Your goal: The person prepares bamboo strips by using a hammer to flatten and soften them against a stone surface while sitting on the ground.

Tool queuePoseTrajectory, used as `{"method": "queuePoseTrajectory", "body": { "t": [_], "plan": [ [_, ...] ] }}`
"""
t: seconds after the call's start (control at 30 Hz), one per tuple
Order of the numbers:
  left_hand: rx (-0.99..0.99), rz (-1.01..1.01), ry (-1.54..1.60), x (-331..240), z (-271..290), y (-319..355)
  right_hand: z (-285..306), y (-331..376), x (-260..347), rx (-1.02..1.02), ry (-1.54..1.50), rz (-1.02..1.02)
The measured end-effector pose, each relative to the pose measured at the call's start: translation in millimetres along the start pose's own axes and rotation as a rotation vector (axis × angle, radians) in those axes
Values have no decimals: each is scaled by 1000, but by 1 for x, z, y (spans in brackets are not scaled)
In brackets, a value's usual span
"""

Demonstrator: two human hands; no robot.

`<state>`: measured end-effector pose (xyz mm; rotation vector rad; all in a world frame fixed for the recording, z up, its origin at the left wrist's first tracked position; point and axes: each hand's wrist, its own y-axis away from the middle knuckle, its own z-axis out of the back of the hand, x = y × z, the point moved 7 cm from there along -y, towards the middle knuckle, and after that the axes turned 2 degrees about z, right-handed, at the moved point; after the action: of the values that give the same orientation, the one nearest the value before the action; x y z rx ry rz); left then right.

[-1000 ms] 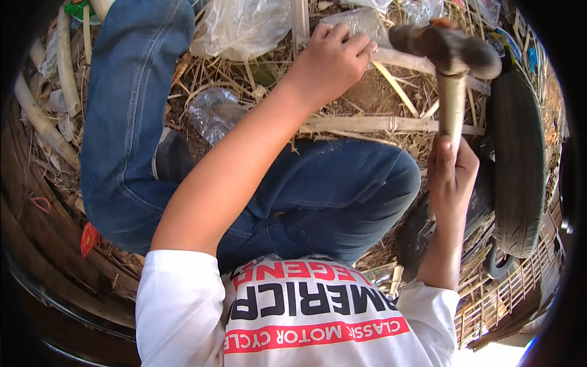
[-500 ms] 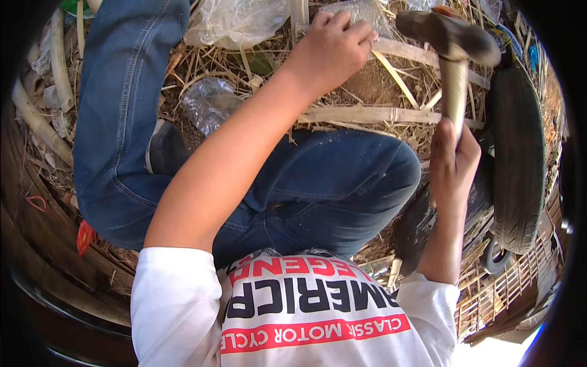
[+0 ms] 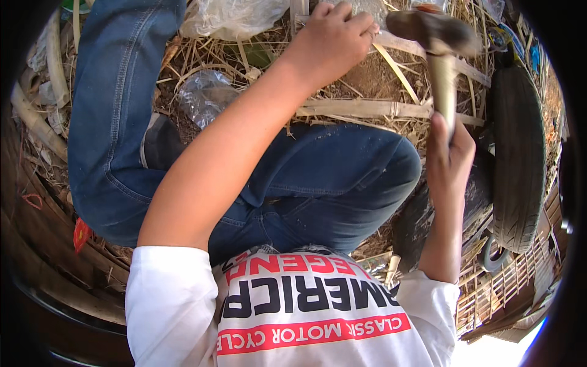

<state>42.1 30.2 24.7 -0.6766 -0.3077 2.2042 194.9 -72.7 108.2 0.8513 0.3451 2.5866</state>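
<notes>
"Where is the hammer (image 3: 441, 62)?"

"In the right hand (image 3: 450, 150), just beside the bent right knee of the blue jeans (image 3: 342, 165)."

"How firm is that grip?"

"Clamped around the pale handle (image 3: 446, 92), with the thumb laid along it."

"And which way does the hammer point?"

"Away from the person. The handle's long axis runs outward from the fist, leaning slightly left toward its far end. The dark head (image 3: 422, 29) sits crosswise on top, its own long axis going left to right, with the right end a little nearer the person and blurred."

"What about the left hand (image 3: 333, 48)?"

"It reaches forward, left of the hammer head, fingers curled together. I cannot tell what they close on; a bit of something whitish shows near the fingertips."

"Anything around them?"

"A split bamboo strip (image 3: 373, 108) lies crosswise between the left hand and the jeans. A whitish plastic bag (image 3: 235, 18) is left of that hand, and a black tire (image 3: 518, 165) stands right of the hammer."
</notes>
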Motion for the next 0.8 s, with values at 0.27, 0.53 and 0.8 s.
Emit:
{"method": "queuePoseTrajectory", "body": {
  "t": [0.27,0.53,0.8],
  "plan": [
    [-1,-30,-3,3,2,-1,-9,-9,-5,32,30,-14],
    [-3,-11,-8,2,1,1,-5,-8,-12,12,95,-39],
    [-53,-38,-3,3,5,-2,2,-5,-3,-18,-10,-37]
  ]
}}
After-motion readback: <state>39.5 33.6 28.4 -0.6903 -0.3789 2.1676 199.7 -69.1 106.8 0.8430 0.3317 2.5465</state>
